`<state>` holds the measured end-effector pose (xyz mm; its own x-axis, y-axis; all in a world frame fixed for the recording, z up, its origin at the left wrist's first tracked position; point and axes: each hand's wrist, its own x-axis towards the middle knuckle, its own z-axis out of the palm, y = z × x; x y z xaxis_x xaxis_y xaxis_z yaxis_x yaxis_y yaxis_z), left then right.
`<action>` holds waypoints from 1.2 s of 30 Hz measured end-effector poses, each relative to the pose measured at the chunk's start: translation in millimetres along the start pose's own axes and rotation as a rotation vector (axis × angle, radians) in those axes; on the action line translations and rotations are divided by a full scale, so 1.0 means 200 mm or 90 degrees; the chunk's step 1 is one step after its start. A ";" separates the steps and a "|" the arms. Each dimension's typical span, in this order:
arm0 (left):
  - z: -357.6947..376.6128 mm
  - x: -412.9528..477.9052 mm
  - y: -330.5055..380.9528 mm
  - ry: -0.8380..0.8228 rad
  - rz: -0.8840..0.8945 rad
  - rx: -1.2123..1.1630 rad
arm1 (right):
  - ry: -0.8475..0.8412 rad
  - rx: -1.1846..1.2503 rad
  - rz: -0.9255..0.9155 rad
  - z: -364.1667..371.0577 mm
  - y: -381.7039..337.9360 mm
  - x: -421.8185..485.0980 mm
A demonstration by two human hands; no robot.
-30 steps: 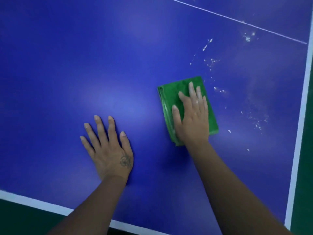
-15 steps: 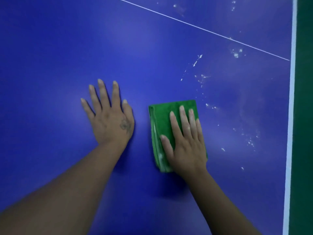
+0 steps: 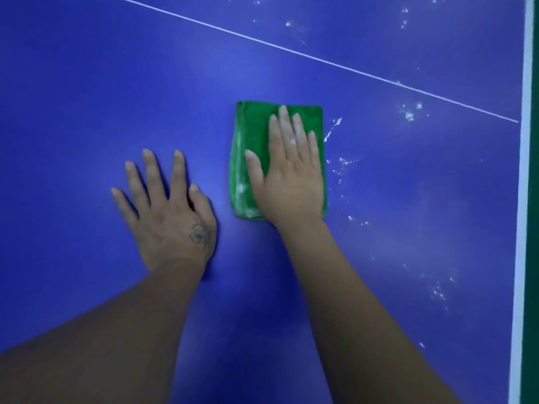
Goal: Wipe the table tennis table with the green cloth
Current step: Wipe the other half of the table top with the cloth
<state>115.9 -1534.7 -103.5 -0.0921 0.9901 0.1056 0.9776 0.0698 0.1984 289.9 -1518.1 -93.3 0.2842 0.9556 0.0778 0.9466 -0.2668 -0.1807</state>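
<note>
The cloth (image 3: pixel 250 147) lay flat on the table tennis table (image 3: pixel 87 83), toward its right edge, under the flat right hand (image 3: pixel 288 176). The left hand (image 3: pixel 169 220) rested on the tabletop just left of the cloth, apart from it. Specks (image 3: pixel 335 129) lay scattered right of the cloth, and a thin line (image 3: pixel 291 51) ran behind it.

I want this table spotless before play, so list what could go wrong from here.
1. White specks lie right of the green cloth and past the thin white line; short strokes could miss them.
2. The cloth's left edge carries white residue, which may smear back onto the table tennis table.
3. The left hand rests flat on the blue surface and might leave prints.
</note>
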 end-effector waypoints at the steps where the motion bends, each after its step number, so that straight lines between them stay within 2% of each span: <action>1: 0.00 0.00 0.00 0.009 0.003 -0.002 | 0.010 -0.002 0.012 -0.01 0.08 -0.02; 6: 0.00 0.00 -0.01 0.012 0.002 -0.004 | 0.020 -0.025 0.160 -0.11 0.50 -0.14; 10: 0.01 0.00 0.00 0.026 0.007 0.002 | 0.016 -0.046 0.249 -0.10 0.45 -0.13; 12: 0.02 0.00 0.00 0.034 0.016 -0.004 | 0.015 -0.057 0.236 -0.08 0.33 -0.05; 17: 0.02 -0.01 -0.01 0.046 0.017 -0.012 | -0.010 -0.049 0.095 0.00 0.08 0.23; 22: 0.01 -0.01 -0.01 0.042 0.018 -0.014 | -0.010 -0.022 0.069 -0.03 0.34 0.46; 29: 0.01 -0.01 -0.01 0.048 0.014 -0.011 | 0.010 -0.035 0.298 -0.20 0.90 0.41; 33: 0.01 -0.01 0.01 0.043 0.007 -0.013 | 0.004 -0.039 0.408 -0.19 0.86 0.36; 36: 0.01 -0.01 0.00 0.028 0.006 -0.016 | 0.009 -0.052 0.423 -0.15 0.69 0.39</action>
<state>117.3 -1536.1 -105.4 -0.0914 0.9844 0.1505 0.9734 0.0564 0.2222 446.8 -1484.3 -82.9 0.8124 0.5830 -0.0111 0.5778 -0.8073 -0.1200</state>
